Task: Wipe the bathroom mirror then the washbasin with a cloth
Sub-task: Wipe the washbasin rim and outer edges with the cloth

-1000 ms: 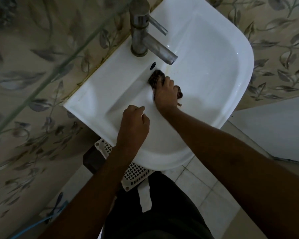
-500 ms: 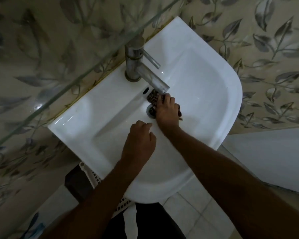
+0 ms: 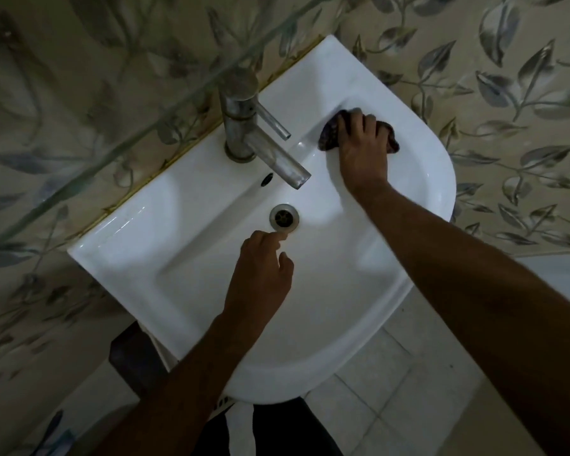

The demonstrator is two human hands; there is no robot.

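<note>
Seen from above in dim light, over dark clothing and pale floor tiles: a white washbasin fixed against leaf-patterned wall tiles. Nearest, the left hand poised over the front of the bowl, fingers loosely curled, holding nothing, one fingertip just short of the metal drain; whether touching the porcelain, impossible to say. Past the drain, a steel tap with spout angled out over the bowl and lever pointing right. Farthest, the right hand pressed down on a dark cloth at the bowl's back right slope, just below the rim and to the right of the tap; grip flattened on top of the cloth, fingers bent over its far edge, bunched ends spilling out on both sides of the palm. Judged by its crumpled folds: soft, light, limp, likely damp, shaping itself to the curved wall and offering no handle of its own. Best controlled as here, gathered into a wad under the palm with fingertips hooked over the leading edge, to prevent loose ends trailing or catching on the spout. Glossy glazed basin probably slick, so steady downward pressure needed to stop the wad skating; hard and fixed, no care needed beyond avoiding knuckles on the tap. Mirror not in view; a slanted glass edge crossing the upper left. Washbasin stage apparently under way.
</note>
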